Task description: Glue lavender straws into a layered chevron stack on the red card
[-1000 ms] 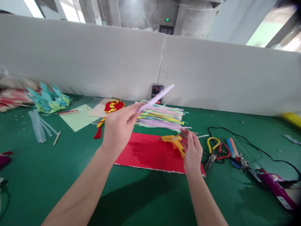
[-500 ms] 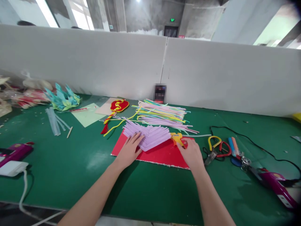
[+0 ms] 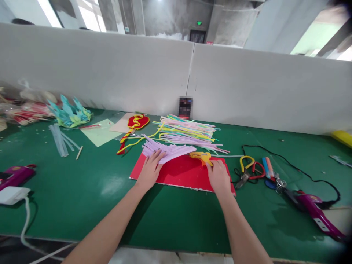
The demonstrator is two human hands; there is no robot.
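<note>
My left hand [image 3: 152, 167] grips the near left part of a lilac chevron of pipe cleaners [image 3: 173, 151], fingers over it and the thumb below. This piece is tilted up off a red board [image 3: 181, 172], whose surface shows beneath. My right hand [image 3: 219, 176] is closed around the handle of a small yellow hot glue gun [image 3: 202, 157]. Its nozzle points left, close to the right end of the lilac piece. A clear glue stick [image 3: 231, 156] juts from the back of the gun.
Behind lie loose pastel pipe cleaners [image 3: 189, 130] and a red-and-yellow tasselled ornament [image 3: 137, 122]. Pliers [image 3: 244, 176], scissors [image 3: 271, 172] and a purple corded tool [image 3: 316, 212] lie right. Clear glue sticks [image 3: 58, 141] and a blue-green paper crown [image 3: 70, 113] are left. A grey partition [image 3: 110, 69] stands behind.
The lilac piece has tipped up, its near point rising off the red board. The glue gun has moved left towards it, and more of the board shows.
</note>
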